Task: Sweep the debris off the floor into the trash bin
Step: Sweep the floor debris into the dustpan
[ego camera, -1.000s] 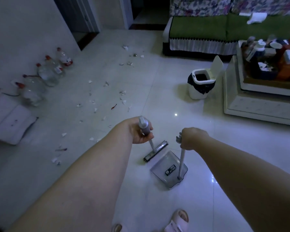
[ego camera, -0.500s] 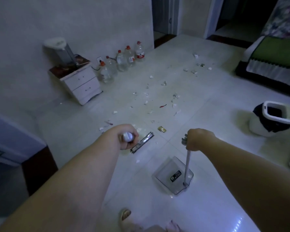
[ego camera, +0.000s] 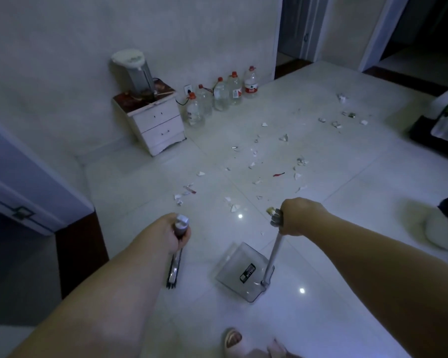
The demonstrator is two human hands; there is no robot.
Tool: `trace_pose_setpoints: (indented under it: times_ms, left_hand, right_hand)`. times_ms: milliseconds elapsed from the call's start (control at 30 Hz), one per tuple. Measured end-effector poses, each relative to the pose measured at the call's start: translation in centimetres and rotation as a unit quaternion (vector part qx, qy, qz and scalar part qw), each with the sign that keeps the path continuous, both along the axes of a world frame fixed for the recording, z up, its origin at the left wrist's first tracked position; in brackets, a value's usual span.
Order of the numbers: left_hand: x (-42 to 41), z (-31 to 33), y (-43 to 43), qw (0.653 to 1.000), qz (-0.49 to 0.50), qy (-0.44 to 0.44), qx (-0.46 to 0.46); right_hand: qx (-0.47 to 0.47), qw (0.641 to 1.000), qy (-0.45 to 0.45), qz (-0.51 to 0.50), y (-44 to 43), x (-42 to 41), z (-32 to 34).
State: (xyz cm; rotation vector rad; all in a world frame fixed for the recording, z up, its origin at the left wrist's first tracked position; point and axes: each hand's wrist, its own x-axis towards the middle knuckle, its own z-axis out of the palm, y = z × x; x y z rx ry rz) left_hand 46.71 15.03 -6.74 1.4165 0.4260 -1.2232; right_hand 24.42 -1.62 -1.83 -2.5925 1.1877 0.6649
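While debris lies ahead, hands grip broom, dustpan

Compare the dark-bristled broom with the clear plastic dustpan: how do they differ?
The dark-bristled broom has a narrow dark head; the clear plastic dustpan is a broad see-through tray. The left hand grips the broom, the right hand the dustpan. Both have long handles and sit low near the tiled floor.

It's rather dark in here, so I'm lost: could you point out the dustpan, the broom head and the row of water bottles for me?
dustpan (ego camera: 239, 272): head view, on its clear tray.
broom head (ego camera: 173, 273): head view, on the bristle bar below the left hand.
water bottles (ego camera: 221, 95): head view, on the middle bottle's body.
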Motion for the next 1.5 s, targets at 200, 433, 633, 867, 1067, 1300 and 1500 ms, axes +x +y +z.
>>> trace_pose_setpoints:
  times_ms: [200,433,633,867,1067,1300,1500]
  left_hand:
    - [1.5,-2.6,-1.1,0.998,0.056,0.017,0.023]
    - [0.9,-5.0,-4.9,0.998,0.026,0.033,0.050]
    - [-2.4,-5.3,-12.2,0.998,0.030,0.058,0.020]
    - [-8.5,-4.7,-21.6,0.994,0.066,0.083,-0.001]
    - [-12.1,-4.7,-28.1,0.984,0.121,0.119,-0.050]
    - [-12.2,-3.7,-30.7,0.978,0.158,0.108,-0.084]
    - [-8.9,-2.1,-27.9,0.985,0.135,0.078,-0.071]
  right_hand:
    - [0.004,1.000,0.004,-0.010,-2.7,2.5,-1.0]
    - [0.028,0.999,0.027,0.017,-7.1,3.4,-1.4]
    - [0.032,0.996,0.050,0.067,-12.4,2.1,-1.5]
    - [0.030,0.992,0.071,0.095,-20.6,-1.6,-2.8]
    - [0.012,0.992,0.070,0.105,-25.4,-4.3,-3.6]
    - [-0.024,0.991,0.054,0.120,-28.3,-4.6,-3.1]
    - [-0.025,0.988,0.033,0.151,-28.2,-2.5,-1.9]
